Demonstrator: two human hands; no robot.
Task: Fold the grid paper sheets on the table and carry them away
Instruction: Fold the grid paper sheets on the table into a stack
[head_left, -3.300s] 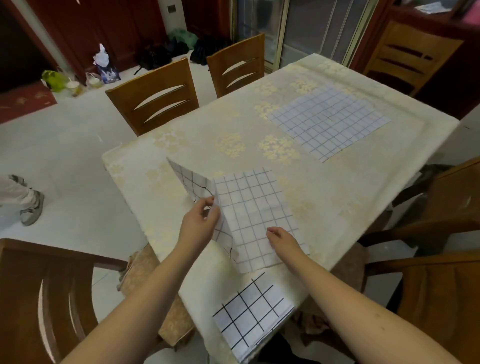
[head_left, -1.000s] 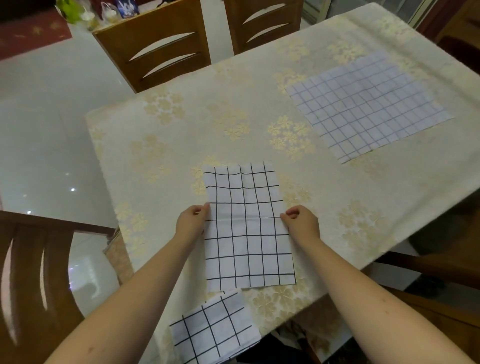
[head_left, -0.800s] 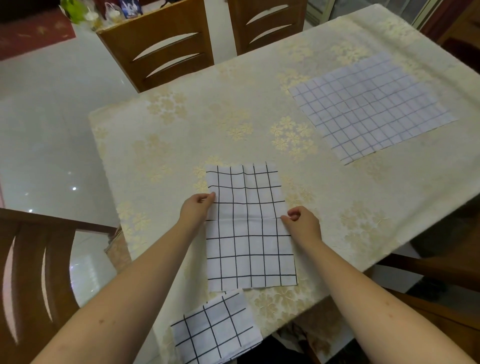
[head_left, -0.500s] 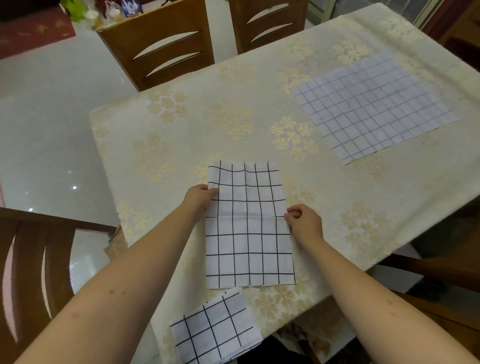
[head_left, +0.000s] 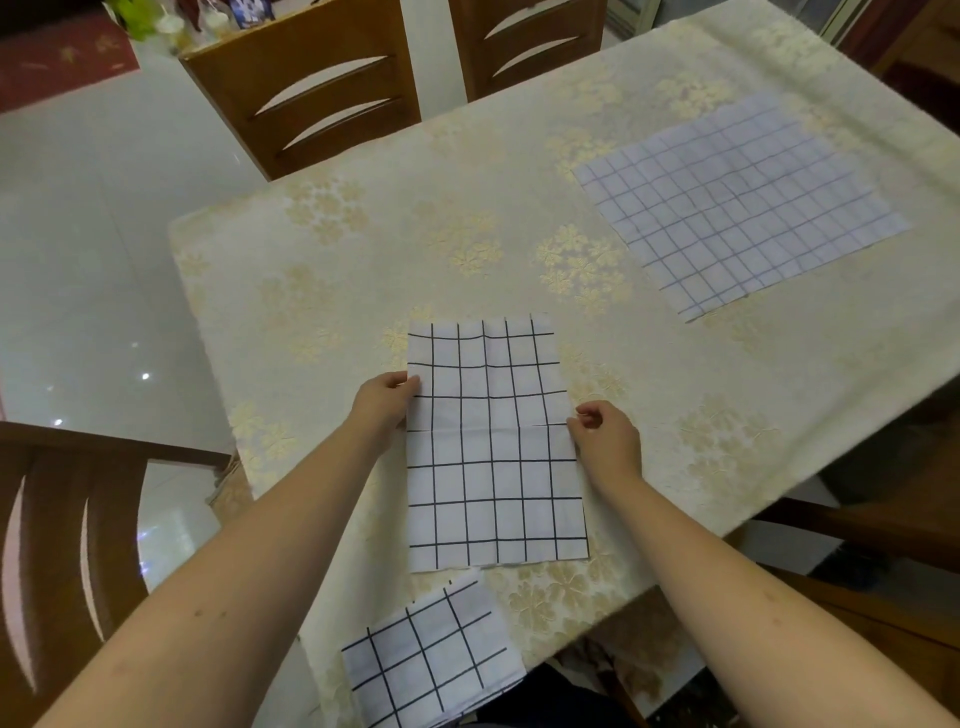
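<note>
A home dining room.
Wooden chairs surround a table under a flowered cream cloth, on a glossy white tiled floor.

The folded grid sheet, which 3.3 s ago was still being doubled over with one flap raised, is now lying flat on the tablecloth as a tall rectangle. The left hand is sitting further up the sheet's left edge than a second ago (a small creep, frame by frame), thumb over the paper. The right hand, earlier pressing the sheet's middle, is now gripping its right edge at the crease.
</note>
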